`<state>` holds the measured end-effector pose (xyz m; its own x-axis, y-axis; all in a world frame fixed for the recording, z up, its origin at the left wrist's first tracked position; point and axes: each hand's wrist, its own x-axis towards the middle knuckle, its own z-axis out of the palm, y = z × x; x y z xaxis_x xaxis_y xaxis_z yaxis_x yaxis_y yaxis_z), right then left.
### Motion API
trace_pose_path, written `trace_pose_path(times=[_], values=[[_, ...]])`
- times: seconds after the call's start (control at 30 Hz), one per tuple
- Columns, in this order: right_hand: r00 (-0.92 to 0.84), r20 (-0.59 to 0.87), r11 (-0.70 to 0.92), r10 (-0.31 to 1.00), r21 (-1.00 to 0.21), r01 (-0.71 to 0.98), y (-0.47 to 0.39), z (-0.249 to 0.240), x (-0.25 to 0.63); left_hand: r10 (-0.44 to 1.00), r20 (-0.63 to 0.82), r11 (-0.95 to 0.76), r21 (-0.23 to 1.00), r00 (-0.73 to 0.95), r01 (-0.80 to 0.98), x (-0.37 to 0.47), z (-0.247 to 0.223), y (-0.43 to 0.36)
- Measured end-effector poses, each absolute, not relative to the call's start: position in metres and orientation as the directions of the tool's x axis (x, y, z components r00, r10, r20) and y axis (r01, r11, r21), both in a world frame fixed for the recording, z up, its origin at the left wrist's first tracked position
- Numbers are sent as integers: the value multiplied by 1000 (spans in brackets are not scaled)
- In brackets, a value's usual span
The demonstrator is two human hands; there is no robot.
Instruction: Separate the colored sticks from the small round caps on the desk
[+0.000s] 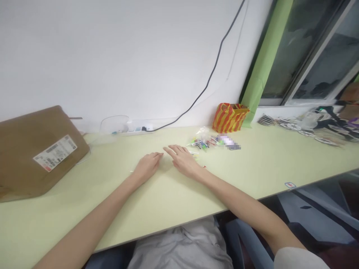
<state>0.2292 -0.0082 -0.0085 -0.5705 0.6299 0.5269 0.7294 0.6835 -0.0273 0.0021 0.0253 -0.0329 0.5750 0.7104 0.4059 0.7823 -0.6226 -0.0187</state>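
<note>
My left hand (148, 166) rests low over the pale yellow-green table, its fingers curled together; whatever they may hold is hidden. Close beside it is my right hand (183, 160), fingers stretched out and a little apart, with nothing visible in them. The fingertips of both hands nearly meet. Some small yellow and white pieces (194, 155) lie just behind my right hand, partly covered by it. A tiny red piece (204, 166) is near my right wrist. Further back sits a pile of small coloured plastic pieces (203, 144) with a clear plastic bag (204, 131).
A large cardboard box (19, 149) with a label stands at the left. Along the wall are a power strip (134, 129) and a black cable (207, 82). A red-and-yellow striped bag (230, 118) stands at the back right, near a blurred-out phone-like object (228, 142). Wheel-like discs (288, 125) lie farther right.
</note>
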Motion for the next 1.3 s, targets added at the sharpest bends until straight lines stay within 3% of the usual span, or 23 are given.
trace_pose_path(times=[0.33,0.6,0.9,1.3], values=[[-559,573,694,599,-24,720,3,-16,234,519,654,-660,-103,550,745,-4,-16,23],[-595,560,675,577,84,733,4,-16,227,524,659,-658,-88,539,748,1,-21,23],[-456,636,709,622,-210,673,0,-15,236,574,566,-735,39,591,677,6,-18,11],[-421,739,776,526,-216,592,-4,-12,240,544,580,-773,66,606,631,6,-9,7]])
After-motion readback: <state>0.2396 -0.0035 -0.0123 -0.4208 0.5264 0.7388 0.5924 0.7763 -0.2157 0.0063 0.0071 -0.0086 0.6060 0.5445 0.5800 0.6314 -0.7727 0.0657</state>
